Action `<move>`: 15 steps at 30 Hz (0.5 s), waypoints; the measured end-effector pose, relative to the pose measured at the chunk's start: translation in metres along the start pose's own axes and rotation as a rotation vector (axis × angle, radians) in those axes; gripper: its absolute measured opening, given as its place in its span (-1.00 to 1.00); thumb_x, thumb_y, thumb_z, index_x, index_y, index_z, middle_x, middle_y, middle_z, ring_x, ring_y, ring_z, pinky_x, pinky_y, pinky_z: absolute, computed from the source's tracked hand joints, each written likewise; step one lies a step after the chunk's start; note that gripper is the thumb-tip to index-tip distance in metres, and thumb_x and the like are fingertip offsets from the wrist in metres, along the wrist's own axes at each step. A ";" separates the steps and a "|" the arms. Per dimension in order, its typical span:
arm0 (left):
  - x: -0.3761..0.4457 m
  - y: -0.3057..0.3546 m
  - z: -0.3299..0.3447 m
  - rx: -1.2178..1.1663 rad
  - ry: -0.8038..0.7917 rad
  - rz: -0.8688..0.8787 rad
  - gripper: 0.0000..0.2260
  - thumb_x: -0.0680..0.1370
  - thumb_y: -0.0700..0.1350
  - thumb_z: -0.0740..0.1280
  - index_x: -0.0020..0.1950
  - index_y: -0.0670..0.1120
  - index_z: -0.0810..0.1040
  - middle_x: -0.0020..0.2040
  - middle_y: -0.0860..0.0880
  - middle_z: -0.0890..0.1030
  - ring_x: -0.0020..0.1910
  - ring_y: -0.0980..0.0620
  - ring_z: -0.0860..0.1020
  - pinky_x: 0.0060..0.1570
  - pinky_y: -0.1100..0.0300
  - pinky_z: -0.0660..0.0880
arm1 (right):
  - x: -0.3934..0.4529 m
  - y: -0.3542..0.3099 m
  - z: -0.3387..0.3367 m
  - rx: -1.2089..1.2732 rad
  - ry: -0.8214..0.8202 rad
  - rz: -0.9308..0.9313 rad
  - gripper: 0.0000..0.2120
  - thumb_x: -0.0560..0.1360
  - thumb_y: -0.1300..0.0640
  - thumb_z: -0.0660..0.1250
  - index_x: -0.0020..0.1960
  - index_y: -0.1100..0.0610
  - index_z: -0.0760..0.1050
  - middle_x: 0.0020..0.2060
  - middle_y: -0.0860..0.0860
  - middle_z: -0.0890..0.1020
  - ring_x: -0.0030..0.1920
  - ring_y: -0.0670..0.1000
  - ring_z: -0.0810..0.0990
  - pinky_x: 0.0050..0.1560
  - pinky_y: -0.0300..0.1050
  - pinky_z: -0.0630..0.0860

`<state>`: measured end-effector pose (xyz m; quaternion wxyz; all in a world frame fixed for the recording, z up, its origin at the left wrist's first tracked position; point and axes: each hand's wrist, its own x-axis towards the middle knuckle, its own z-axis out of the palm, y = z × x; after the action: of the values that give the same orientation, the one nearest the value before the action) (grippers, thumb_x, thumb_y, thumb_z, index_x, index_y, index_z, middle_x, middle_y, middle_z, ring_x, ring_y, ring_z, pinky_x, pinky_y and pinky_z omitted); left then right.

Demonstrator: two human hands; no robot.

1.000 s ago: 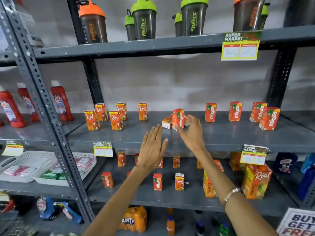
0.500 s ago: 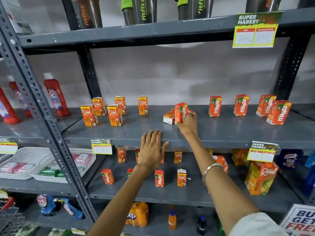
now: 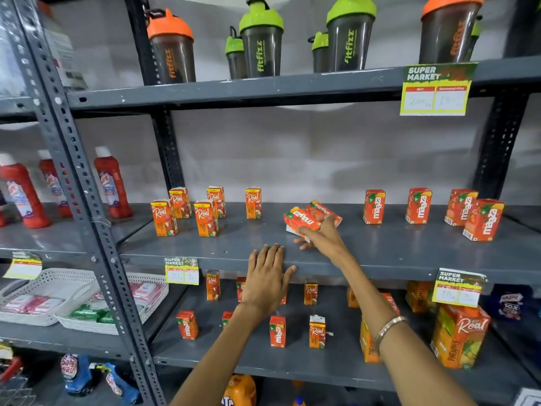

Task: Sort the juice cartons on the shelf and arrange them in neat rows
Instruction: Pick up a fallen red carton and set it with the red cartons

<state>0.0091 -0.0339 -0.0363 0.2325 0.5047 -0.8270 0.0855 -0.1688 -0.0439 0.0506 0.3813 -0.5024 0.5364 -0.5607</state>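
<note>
- Five Real cartons [image 3: 205,218] stand upright at the shelf's [image 3: 409,250] left end, loosely grouped.
- Left hand [image 3: 268,281]: flat on the shelf's front lip, fingers spread, holding nothing.
- Right hand [image 3: 323,234]: grip closed around tilted Maaza cartons [image 3: 304,219], seemingly two at once, mid-shelf.
- Risk: the bundled pair looks loosely pinched; one could slip out and fall off the edge.
- Four Maaza cartons [image 3: 418,206] stand right, unevenly spaced.

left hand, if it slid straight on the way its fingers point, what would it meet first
The left hand lies flat on the front lip of the middle shelf, fingers pointing toward the back. Straight ahead looks like bare shelf, then probably the tilted Maaza cartons held by the right hand, though depth is unclear.
</note>
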 end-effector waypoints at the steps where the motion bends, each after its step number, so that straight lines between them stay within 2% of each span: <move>1: 0.000 0.000 0.000 0.001 0.002 0.000 -0.40 0.67 0.28 -0.18 0.61 -0.01 0.15 0.62 0.00 0.24 0.64 -0.06 0.14 0.61 -0.03 -0.14 | -0.004 -0.003 0.001 0.053 -0.019 0.005 -0.44 0.45 0.22 0.51 0.27 0.05 0.24 0.15 0.15 0.63 -0.04 0.12 0.75 -0.10 0.05 0.71; 4: 0.001 0.000 0.000 -0.003 0.000 -0.004 -0.39 0.66 0.29 -0.21 0.61 0.01 0.13 0.63 0.01 0.22 0.64 -0.06 0.12 0.58 0.00 -0.20 | -0.016 -0.012 0.002 0.264 -0.050 -0.037 -0.25 0.38 0.29 0.55 0.47 0.03 0.30 0.25 0.03 0.56 0.19 0.08 0.62 0.04 0.08 0.68; 7: 0.001 0.000 -0.001 -0.005 -0.009 -0.012 -0.39 0.66 0.29 -0.21 0.62 0.02 0.11 0.64 0.02 0.19 0.65 -0.05 0.10 0.57 0.00 -0.22 | -0.031 -0.030 -0.002 0.469 -0.099 -0.059 -0.36 0.46 0.33 0.45 0.48 0.07 0.35 0.29 0.11 0.53 0.21 0.09 0.60 0.08 0.06 0.65; 10: 0.001 0.000 -0.003 -0.003 -0.021 -0.016 -0.39 0.65 0.28 -0.20 0.62 0.01 0.11 0.64 0.01 0.19 0.65 -0.05 0.10 0.58 -0.01 -0.20 | -0.046 -0.051 -0.009 0.714 -0.133 -0.050 -0.48 0.56 0.39 0.23 0.48 0.12 0.34 0.34 0.25 0.47 0.19 0.21 0.58 0.23 0.24 0.54; 12: 0.001 0.000 -0.004 -0.004 -0.025 -0.017 -0.39 0.65 0.28 -0.20 0.62 0.00 0.11 0.64 0.01 0.19 0.65 -0.05 0.10 0.60 -0.02 -0.17 | -0.059 -0.063 -0.016 0.788 -0.146 -0.057 -0.48 0.57 0.39 0.14 0.50 0.12 0.33 0.40 0.30 0.42 0.30 0.31 0.51 0.31 0.33 0.45; 15: 0.001 0.002 -0.007 -0.005 -0.033 -0.021 -0.35 0.63 0.29 -0.23 0.62 0.01 0.11 0.65 0.01 0.18 0.65 -0.05 0.09 0.61 -0.04 -0.14 | -0.088 -0.087 -0.025 0.790 -0.176 -0.116 -0.50 0.58 0.37 0.09 0.46 0.06 0.37 0.43 0.30 0.41 0.40 0.33 0.45 0.22 0.29 0.52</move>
<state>0.0092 -0.0312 -0.0299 0.2213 0.5140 -0.8256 0.0726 -0.1655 0.0582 0.1246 0.5569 -0.3930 0.2160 -0.6991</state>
